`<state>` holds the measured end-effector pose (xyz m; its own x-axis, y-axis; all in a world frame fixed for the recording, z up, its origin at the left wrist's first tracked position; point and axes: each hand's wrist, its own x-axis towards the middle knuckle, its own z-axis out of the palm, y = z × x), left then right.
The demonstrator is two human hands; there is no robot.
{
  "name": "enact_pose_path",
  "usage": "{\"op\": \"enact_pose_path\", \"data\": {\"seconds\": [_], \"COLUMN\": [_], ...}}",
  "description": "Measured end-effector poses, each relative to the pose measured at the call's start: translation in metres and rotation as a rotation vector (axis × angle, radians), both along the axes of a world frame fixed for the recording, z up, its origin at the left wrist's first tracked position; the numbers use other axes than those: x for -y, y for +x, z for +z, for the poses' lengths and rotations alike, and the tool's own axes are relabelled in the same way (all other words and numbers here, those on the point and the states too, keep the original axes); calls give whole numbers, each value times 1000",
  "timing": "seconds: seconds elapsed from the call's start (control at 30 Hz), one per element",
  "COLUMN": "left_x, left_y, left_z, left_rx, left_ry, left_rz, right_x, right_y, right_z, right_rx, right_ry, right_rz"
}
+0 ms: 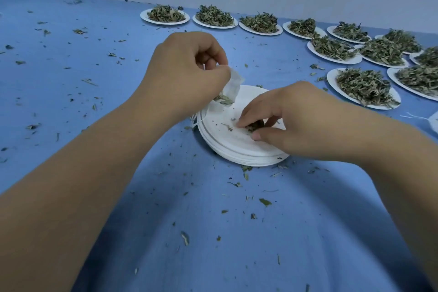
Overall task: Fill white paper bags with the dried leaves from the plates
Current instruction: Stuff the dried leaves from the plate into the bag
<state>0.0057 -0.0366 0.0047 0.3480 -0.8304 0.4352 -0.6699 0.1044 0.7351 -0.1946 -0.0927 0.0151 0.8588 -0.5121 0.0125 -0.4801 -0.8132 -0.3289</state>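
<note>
Head view: holds the bag (233, 86) over the stack's (237, 152) far-left rim with the left hand (187, 71), fingers clamped on its mouth, some leaves showing at its lower end. Pinches the last leaves (254, 126) off the top plate with the right hand (291, 121), fingers closed round them. Best to gather the scraps tight first, then lift straight over the mouth, held wide, and drop low.

Herb-packing table (99, 61): rows of leaf-heaped plates (331, 80)

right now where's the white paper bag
Head view, near centre: the white paper bag hangs pinched in the left hand, over the far left rim of the plate stack.
</note>
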Motion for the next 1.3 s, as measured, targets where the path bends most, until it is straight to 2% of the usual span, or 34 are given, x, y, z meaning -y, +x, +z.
{"op": "enact_pose_path", "data": {"seconds": [0.07,0.2,0.3,0.4,0.5,0.63,0.77,0.83,1.03,1.2,1.3], "left_x": [-2,-6,-11,-15,-9,2,11,13,7,6,2], "left_y": [1,15,35,50,59,57,54,54,59,53,51], "left_z": [3,3,-5,-10,-15,-25,-37,-39,-33,-33,-31], "left_rx": [17,-200,-84,5,164,183,289,260,134,175,188], "left_ry": [41,173,327,430,418,342,250,207,98,97,103], "left_rz": [-44,-277,-436,-507,-364,-299,-216,-176,-81,-86,-104], "right_x": [-1,-5,-3,-5,-11,-14,-8,-7,-12,-18,-18], "right_y": [0,-2,-2,7,25,55,73,76,62,65,61], "right_z": [0,-2,2,9,11,1,-5,-6,4,6,5], "right_rx": [44,132,256,478,597,494,521,491,572,374,499], "right_ry": [27,35,66,126,173,-111,-248,-278,-155,-206,-215], "right_rz": [-49,-73,-147,-193,-180,-157,-168,-146,-70,45,18]}}
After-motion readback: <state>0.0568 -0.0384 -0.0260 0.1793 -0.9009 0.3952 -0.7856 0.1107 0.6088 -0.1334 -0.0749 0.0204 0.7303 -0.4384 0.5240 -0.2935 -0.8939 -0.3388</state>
